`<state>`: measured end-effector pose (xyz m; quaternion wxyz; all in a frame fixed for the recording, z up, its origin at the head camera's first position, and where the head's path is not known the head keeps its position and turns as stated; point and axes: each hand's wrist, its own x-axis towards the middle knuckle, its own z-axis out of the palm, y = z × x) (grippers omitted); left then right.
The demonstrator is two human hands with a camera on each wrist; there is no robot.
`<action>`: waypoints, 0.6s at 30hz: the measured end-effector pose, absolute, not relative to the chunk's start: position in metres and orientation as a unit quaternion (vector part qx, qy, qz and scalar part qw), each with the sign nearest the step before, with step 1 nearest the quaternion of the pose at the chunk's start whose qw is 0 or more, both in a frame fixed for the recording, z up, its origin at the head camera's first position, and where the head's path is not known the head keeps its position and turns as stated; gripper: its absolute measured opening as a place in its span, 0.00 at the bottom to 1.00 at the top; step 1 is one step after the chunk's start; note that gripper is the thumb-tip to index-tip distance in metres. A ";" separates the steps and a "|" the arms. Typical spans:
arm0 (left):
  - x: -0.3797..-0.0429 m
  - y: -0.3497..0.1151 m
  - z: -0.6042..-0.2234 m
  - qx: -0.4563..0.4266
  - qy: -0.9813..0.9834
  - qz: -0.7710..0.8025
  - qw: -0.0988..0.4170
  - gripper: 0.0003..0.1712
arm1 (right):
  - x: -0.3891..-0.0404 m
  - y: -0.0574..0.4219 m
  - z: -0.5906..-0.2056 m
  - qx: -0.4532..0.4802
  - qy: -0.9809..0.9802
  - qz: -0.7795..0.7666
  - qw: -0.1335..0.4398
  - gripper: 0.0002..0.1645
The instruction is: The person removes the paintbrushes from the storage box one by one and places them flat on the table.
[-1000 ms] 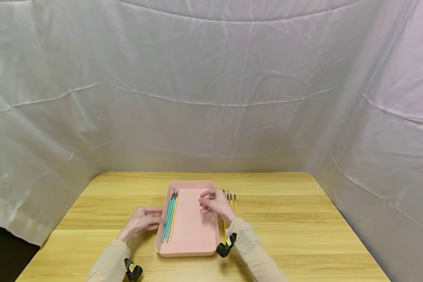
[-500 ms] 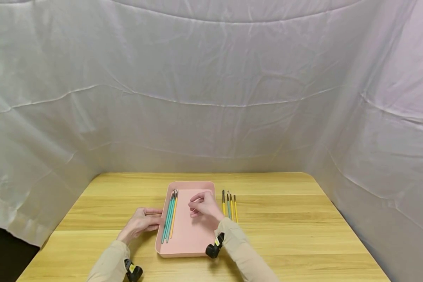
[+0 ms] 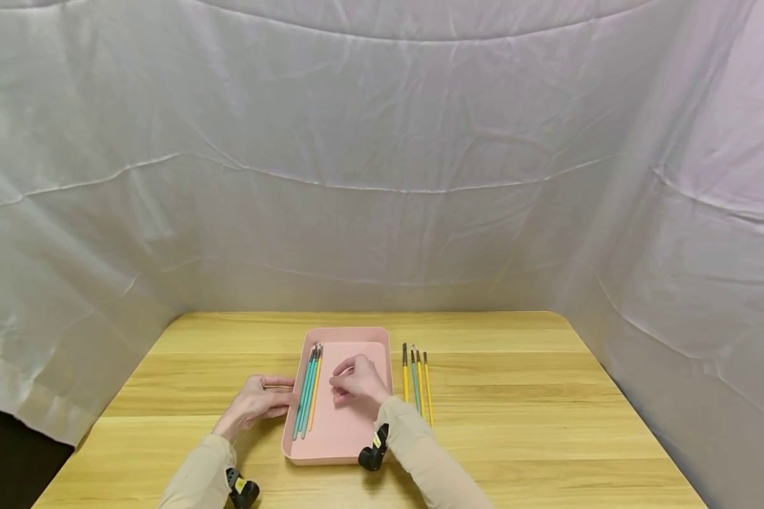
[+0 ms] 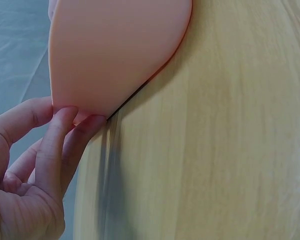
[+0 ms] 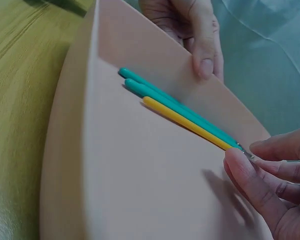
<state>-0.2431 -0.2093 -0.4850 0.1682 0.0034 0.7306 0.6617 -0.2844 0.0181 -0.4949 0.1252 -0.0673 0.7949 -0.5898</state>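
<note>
My left hand (image 3: 255, 404) grips the left wall of a pink tray (image 3: 350, 447). In the left wrist view its fingers (image 4: 54, 145) touch the outside of that wall; the right wrist view shows the thumb lapping the rim. Teal paintbrushes (image 3: 305, 396) and a yellow paintbrush (image 3: 315, 396) lie side by side along the tray's left inner side, bristles toward the far end. Over the middle of the tray hovers my right hand (image 3: 360, 382), holding nothing. Its thumb and fingers are loosely bent and apart, near the bristle ends in the right wrist view (image 5: 275, 175).
Right of the tray, several more paintbrushes lie lengthwise on the wooden table (image 3: 522, 410), among them a yellow paintbrush (image 3: 405, 375) and a teal paintbrush (image 3: 415, 382). A grey cloth (image 3: 382, 233) hangs behind the table and along its sides.
My right hand has moved left and slightly nearer across the tray, uncovering more of the brushes on the right. The left hand has stayed at the tray's left wall.
</note>
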 end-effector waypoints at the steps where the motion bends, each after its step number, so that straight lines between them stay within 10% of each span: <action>1: -0.243 -0.209 -0.485 0.002 0.731 0.662 0.168 0.32 | -0.284 0.017 -0.495 -0.065 0.794 -0.591 0.127 0.05; 18: -0.242 -0.210 -0.484 -0.008 0.739 0.655 0.158 0.31 | -0.286 0.001 -0.499 -0.046 0.817 -0.560 0.128 0.06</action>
